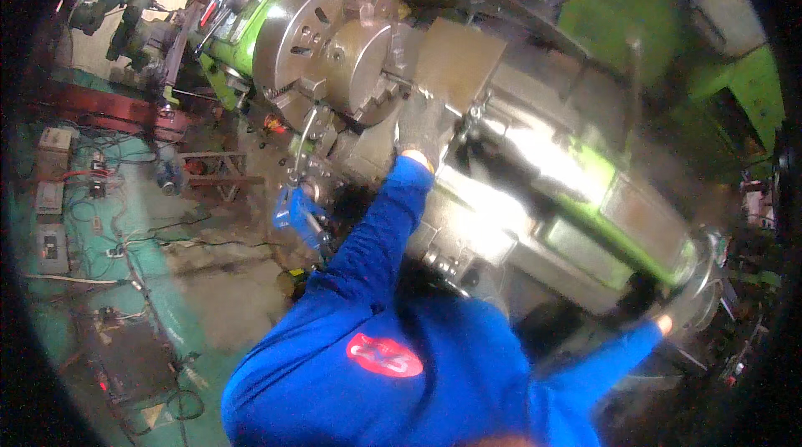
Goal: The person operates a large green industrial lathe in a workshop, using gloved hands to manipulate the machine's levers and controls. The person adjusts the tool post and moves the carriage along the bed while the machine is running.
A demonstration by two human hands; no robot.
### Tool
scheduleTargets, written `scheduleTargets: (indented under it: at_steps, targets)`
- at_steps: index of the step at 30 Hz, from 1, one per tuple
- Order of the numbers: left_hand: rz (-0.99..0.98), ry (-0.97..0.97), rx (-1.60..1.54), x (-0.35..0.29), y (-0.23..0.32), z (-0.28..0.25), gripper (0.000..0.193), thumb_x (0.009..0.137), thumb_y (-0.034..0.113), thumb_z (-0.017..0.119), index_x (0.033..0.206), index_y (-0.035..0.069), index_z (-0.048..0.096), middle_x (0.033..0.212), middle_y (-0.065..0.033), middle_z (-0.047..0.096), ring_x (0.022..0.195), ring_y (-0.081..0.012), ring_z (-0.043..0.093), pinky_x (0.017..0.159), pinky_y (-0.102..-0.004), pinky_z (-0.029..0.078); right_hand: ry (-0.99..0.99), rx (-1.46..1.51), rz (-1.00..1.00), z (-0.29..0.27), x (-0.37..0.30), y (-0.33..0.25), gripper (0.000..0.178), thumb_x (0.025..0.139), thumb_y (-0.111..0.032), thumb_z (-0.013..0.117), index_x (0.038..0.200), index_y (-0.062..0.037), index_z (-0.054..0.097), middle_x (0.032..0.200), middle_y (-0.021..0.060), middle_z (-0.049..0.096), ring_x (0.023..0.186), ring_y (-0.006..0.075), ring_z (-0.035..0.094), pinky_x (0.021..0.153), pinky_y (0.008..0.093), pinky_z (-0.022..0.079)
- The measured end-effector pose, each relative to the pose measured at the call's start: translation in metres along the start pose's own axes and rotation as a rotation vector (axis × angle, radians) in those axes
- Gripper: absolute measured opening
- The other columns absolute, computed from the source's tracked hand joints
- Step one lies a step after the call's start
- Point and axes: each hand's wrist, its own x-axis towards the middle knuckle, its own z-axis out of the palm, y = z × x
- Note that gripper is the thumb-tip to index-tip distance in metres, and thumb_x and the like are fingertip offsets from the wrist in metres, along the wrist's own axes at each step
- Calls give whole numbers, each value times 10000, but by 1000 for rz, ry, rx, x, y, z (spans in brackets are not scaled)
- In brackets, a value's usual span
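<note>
My left hand (419, 123), in a dark grey glove, reaches up between the lathe chuck and the tailstock. It lies against the lower edge of a flat square metal plate (461, 61), its fingers too blurred to make out. Left of it stands the large round chuck (355, 71) with stepped jaws. The tailstock spindle (493, 125) points toward the plate from the right. Far to the right, my gloved right hand (681, 310) is at the rim of the tailstock handwheel (710, 281), its fingers seemingly wrapped round it.
The green headstock (251, 25) rises behind the chuck. Below my left forearm are a blue-handled part (296, 215) and carriage levers (443, 261). Cables and electrical boxes (52, 226) lie on the green floor at left. Green machinery (610, 8) stands behind the lathe.
</note>
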Motion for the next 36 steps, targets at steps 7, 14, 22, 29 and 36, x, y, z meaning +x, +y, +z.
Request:
scheduleTargets:
  at_steps: [7, 14, 22, 29, 36]
  targets:
    - [-187, 38, -374, 11, 37, 9, 485, 866, 211, 776, 1321, 110, 644, 1329, -182, 615, 1254, -359, 583, 1066, -471, 483, -55, -1065, -393, 76, -60, 3, 566, 1077, -461, 433, 1504, -120, 579, 1452, 68, 625, 1281, 245, 592, 1076, 403, 467]
    - [-519, 280, -958, 2, 89, -3, 415, 981, 54, 636, 1386, 59, 547, 1339, -126, 605, 1138, -257, 640, 909, -418, 585, 282, -1309, -344, 21, -23, 5, 563, 1088, -511, 410, 1530, -193, 553, 1487, 66, 610, 1315, 223, 595, 1127, 372, 466]
    - [-205, 110, -426, -59, 117, -24, 425, 1010, 187, 672, 1393, 45, 552, 1211, -161, 669, 1117, -274, 665, 909, -423, 606, 141, -1057, -362, 84, -64, 15, 489, 1015, -434, 560, 1350, -99, 679, 1266, 70, 705, 1110, 225, 669, 944, 373, 551]
    - [-476, 55, -890, -94, 140, -21, 396, 1061, 240, 600, 1376, 3, 569, 1239, -190, 660, 1051, -278, 711, 920, -402, 613, 28, -893, -526, -3, -13, 20, 474, 1011, -400, 601, 1298, -44, 726, 1212, 83, 739, 1034, 227, 707, 864, 369, 606]
    - [-138, -68, -216, -100, 157, -30, 498, 882, 70, 754, 1339, -47, 595, 1254, -160, 654, 1088, -216, 686, 910, -338, 615, 172, -1368, -335, 14, -27, 11, 603, 1077, -591, 354, 1557, -266, 520, 1579, 96, 516, 1372, 289, 551, 1134, 390, 472]
